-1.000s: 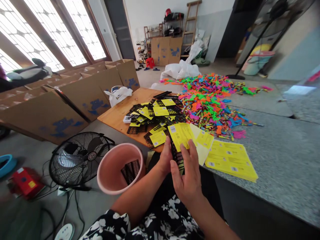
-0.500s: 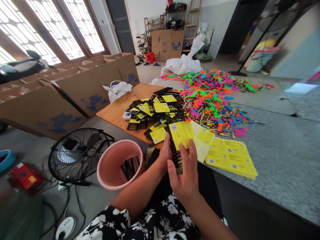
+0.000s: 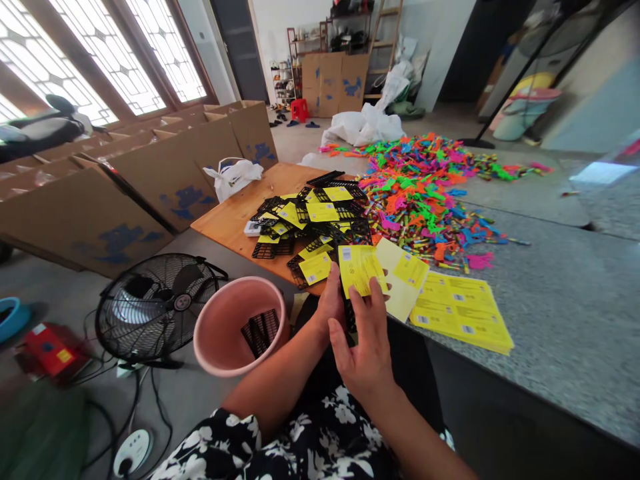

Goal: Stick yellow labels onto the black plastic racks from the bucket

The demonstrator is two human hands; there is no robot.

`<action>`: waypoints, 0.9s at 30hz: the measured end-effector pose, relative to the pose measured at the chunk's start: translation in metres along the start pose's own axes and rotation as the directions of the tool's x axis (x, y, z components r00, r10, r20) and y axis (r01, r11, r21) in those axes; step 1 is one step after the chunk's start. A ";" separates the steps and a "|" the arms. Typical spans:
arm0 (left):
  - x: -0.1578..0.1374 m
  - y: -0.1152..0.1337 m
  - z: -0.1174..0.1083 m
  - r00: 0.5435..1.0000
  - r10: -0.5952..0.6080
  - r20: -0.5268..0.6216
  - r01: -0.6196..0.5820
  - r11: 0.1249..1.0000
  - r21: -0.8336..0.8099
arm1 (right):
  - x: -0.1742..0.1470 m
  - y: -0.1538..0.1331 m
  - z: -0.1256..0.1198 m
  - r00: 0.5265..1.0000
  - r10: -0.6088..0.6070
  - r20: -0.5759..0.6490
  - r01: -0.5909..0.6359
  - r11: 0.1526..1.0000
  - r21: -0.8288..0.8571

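Note:
My left hand (image 3: 331, 301) grips a black plastic grid rack by its left side. A yellow printed label (image 3: 361, 267) with a barcode lies over the rack's upper part. My right hand (image 3: 367, 340) has its fingers spread, and its fingertips rest on the label's lower right part. Just right of the label is a pale backing sheet (image 3: 395, 293) with one yellow label left on it. Beside that sits a stack of yellow label sheets (image 3: 463, 310). Ahead of my hands, black grid racks (image 3: 280, 247) with yellow labels lie in a heap on the wooden board (image 3: 225, 230).
A pink bucket (image 3: 210, 347) holding black racks stands at my left, by a black floor fan (image 3: 150, 313). Bright plastic toy pieces (image 3: 425, 200) are piled on the grey stone surface (image 3: 565, 320). Cardboard boxes (image 3: 200, 160) line the left side, near a white plastic bag (image 3: 233, 179).
My right hand's fingers have slid slightly down and left across the label, and they are spread wider. My left hand keeps its hold on the rack. The view has shifted a little.

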State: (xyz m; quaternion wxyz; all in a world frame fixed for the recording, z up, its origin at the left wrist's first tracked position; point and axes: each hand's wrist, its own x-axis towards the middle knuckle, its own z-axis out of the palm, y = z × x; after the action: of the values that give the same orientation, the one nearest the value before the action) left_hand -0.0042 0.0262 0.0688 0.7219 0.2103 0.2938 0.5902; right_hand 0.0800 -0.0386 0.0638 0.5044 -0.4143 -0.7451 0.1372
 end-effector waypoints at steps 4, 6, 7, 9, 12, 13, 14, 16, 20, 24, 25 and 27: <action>-0.004 0.005 -0.001 0.999 -0.017 0.051 0.018 1.000 -0.012 | -0.001 0.000 0.001 1.000 0.018 0.018 -0.018 1.000 0.003; -0.004 0.007 -0.005 0.996 -0.038 0.087 0.039 0.999 -0.007 | -0.002 0.000 0.001 0.999 0.027 0.030 -0.027 1.000 -0.002; -0.003 0.007 -0.007 0.994 -0.042 0.104 0.043 0.999 -0.006 | -0.002 0.000 0.002 0.999 0.029 0.040 -0.029 1.000 -0.004; 0.000 0.007 -0.013 0.991 -0.029 0.127 0.031 0.999 -0.009 | -0.002 -0.001 0.002 0.998 0.038 0.058 -0.038 0.999 -0.003; 0.006 0.007 -0.020 0.992 -0.010 0.128 0.011 1.000 -0.013 | -0.002 -0.002 0.002 0.996 0.055 0.072 -0.056 0.998 0.009; 0.007 0.008 -0.021 0.992 -0.010 0.123 0.012 1.000 -0.014 | -0.001 -0.003 0.002 0.995 0.061 0.077 -0.063 0.998 0.016; 0.007 0.008 -0.021 0.993 -0.014 0.119 0.016 1.000 -0.014 | 0.000 -0.004 0.001 0.994 0.066 0.082 -0.068 0.997 0.025; 0.007 0.010 -0.019 0.993 -0.021 0.115 0.023 1.000 -0.017 | 0.001 -0.005 0.000 0.993 0.075 0.092 -0.079 0.996 0.042; 0.005 0.013 -0.014 0.995 -0.030 0.095 0.031 1.000 -0.006 | 0.005 -0.006 -0.005 0.989 0.109 0.098 -0.114 0.992 0.050; 0.006 0.010 -0.013 0.997 0.039 0.071 -0.041 0.999 0.026 | 0.009 -0.006 -0.010 0.986 0.136 0.093 -0.139 0.990 0.022; 0.006 0.009 -0.012 0.997 0.052 0.064 -0.054 0.998 0.032 | 0.009 -0.007 -0.011 0.987 0.133 0.090 -0.134 0.991 0.007; 0.008 0.011 -0.012 0.997 0.073 0.038 -0.074 0.997 0.030 | 0.008 -0.008 -0.013 0.990 0.113 0.084 -0.109 0.993 -0.048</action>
State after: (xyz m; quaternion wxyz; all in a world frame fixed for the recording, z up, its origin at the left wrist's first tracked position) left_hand -0.0186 0.0361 0.0656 0.7017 0.2432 0.2818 0.6075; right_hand 0.0866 -0.0402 0.0802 0.4543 -0.4595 -0.7448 0.1667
